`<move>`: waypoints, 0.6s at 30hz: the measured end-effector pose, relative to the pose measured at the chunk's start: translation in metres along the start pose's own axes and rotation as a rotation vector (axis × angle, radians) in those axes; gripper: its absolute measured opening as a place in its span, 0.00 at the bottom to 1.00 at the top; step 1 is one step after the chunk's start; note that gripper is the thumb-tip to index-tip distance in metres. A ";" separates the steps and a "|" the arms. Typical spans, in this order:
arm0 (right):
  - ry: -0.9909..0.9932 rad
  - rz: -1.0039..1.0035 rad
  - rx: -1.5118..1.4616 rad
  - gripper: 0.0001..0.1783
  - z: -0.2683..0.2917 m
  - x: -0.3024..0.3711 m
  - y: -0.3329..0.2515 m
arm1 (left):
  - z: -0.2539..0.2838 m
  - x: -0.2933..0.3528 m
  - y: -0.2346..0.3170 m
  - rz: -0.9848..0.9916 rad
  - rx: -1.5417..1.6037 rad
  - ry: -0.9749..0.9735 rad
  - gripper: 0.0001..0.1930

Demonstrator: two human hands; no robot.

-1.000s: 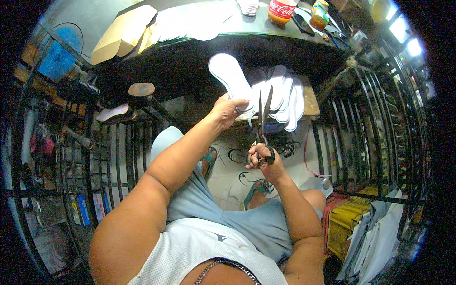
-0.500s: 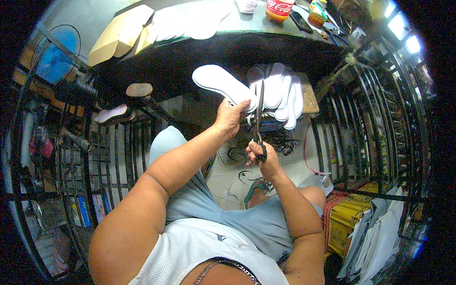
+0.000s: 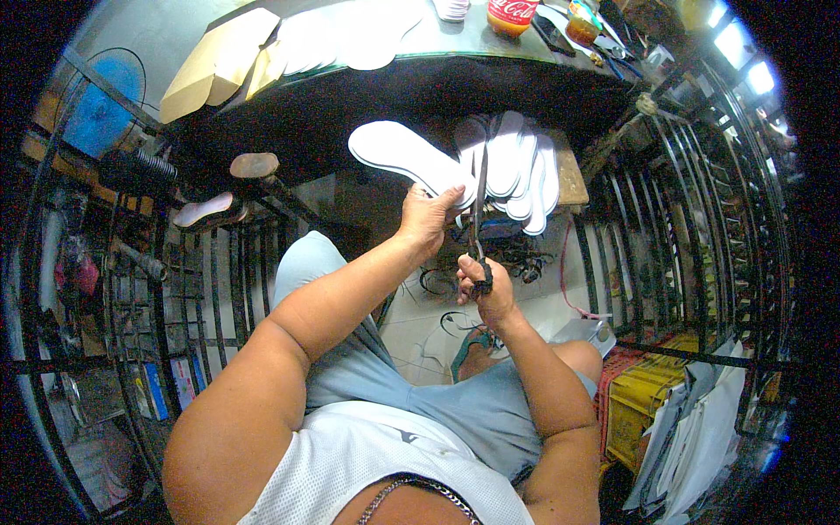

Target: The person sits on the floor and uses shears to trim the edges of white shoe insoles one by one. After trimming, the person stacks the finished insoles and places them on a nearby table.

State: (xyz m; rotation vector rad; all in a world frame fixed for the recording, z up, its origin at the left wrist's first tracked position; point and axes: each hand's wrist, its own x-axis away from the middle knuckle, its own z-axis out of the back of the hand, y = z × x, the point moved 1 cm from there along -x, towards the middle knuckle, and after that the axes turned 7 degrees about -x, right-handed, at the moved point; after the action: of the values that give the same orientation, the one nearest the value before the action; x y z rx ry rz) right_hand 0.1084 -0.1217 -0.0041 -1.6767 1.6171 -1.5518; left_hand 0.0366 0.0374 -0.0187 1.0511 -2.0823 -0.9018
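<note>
Just in front of the stack of flat white foam insoles point(image 3: 516, 166), the left hand point(image 3: 426, 223) grips a smooth white foot-shaped insole point(image 3: 407, 157) by its end, while the right hand point(image 3: 484, 289) clenches long dark metal scissors point(image 3: 479, 206) upright beside it.

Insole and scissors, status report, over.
Left hand grips white insole. Right hand holds scissors, blades up at the insole's near end. Stacked insoles behind; nothing blocking.

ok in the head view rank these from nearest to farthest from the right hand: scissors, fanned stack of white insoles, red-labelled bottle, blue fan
1. scissors, held in the right hand
2. fanned stack of white insoles, just above, behind the blades
3. red-labelled bottle, on the table at top
4. blue fan, far upper left
</note>
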 end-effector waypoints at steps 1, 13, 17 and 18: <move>0.011 -0.002 0.025 0.24 0.001 0.001 0.000 | -0.001 0.000 0.001 0.004 -0.014 0.005 0.15; -0.058 0.050 -0.011 0.24 0.012 0.005 -0.002 | -0.008 0.004 0.002 -0.040 -0.115 -0.020 0.14; -0.038 0.024 -0.013 0.25 0.011 0.006 -0.004 | -0.010 0.007 -0.001 -0.057 -0.075 0.002 0.14; -0.033 0.015 -0.003 0.25 0.011 0.005 -0.004 | -0.010 0.006 -0.001 -0.045 -0.048 0.004 0.14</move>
State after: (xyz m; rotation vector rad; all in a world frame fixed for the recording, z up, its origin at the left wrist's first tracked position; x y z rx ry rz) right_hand 0.1185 -0.1300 -0.0024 -1.6791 1.6126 -1.5074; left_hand 0.0419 0.0286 -0.0124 1.0774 -2.0311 -0.9659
